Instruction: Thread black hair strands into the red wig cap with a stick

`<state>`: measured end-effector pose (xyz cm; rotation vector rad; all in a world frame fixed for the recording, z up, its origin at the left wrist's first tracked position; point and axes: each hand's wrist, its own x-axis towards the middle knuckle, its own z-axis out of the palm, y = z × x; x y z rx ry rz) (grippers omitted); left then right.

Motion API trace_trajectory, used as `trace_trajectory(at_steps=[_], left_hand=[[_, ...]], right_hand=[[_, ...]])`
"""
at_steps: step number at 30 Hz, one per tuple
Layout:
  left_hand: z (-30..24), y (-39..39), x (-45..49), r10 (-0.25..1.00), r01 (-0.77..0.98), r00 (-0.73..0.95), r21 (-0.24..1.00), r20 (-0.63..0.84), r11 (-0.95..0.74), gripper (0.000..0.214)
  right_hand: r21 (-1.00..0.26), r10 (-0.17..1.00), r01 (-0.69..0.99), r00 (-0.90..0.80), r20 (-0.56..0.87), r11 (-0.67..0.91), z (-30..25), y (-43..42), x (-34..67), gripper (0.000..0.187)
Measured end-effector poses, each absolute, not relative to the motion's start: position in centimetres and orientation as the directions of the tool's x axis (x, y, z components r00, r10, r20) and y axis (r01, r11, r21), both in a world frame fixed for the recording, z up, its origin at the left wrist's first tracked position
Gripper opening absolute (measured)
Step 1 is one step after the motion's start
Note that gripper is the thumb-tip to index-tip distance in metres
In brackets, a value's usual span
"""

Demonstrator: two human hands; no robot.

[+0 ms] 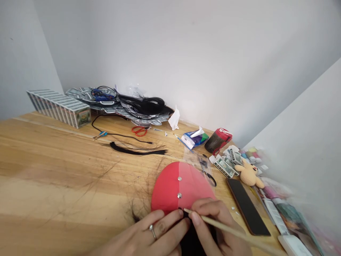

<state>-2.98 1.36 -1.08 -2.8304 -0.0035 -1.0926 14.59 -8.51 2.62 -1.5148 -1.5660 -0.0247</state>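
Observation:
A red dome-shaped form [193, 181], lighter on its right half, stands near the front of the table. Two silver pin heads [179, 195] sit along its middle line. Black hair [192, 234] covers its near side, below the red part. My left hand [162, 229], wearing a ring, presses its fingertips together on the hair where it meets the red surface. Between the thumb and fingers of my right hand [213, 222] is a thin wooden stick [221, 224], its tip beside my left fingertips. What lies right under the fingertips is hidden.
Behind lie a black hair bundle [138, 150], red-handled scissors [139, 131] and a cable. A tissue pack [194, 137], a dark jar with a red lid [218, 140], a knitted toy [249, 173] and a phone [247, 206] stand or lie right. Stacked boxes [58, 106] stand far left.

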Motion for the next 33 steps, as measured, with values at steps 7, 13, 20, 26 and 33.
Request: trace_trajectory(at_steps=[7, 13, 20, 26, 33], left_hand=[[-1.4, 1.0, -2.8, -0.022, 0.05, 0.749, -0.091, 0.662, -0.995, 0.05], [-0.6, 1.0, -2.6, -0.001, 0.017, 0.754, -0.021, 0.656, -1.0, 0.041], [2.5, 1.8, -3.0, 0.316, -0.023, 0.663, 0.441, 0.678, -0.897, 0.023], [3.2, 1.9, -2.4, 0.554, -0.028, 0.768, 0.881, 0.322, -0.472, 0.033], [2.0, 2.4, -1.0, 0.532, 0.193, 0.846, 0.916, 0.026, -0.351, 0.03]], right_hand=[[-0.707, 0.859, 0.695, 0.275, 0.432, 0.133, 2.1, -9.2, 14.8, 0.015], [-0.716, 0.848, 0.676, 0.265, 0.459, 0.176, 3.0, -8.5, 14.5, 0.018], [-0.756, 0.858, 0.641, 0.307, 0.413, 0.135, 3.2, -8.3, 14.6, 0.022], [-0.807, 0.848, 0.572, 0.349, 0.398, 0.143, 3.2, -8.1, 14.2, 0.027], [-0.863, 0.847, 0.483, 0.388, 0.363, 0.149, 3.1, -8.1, 14.3, 0.025]])
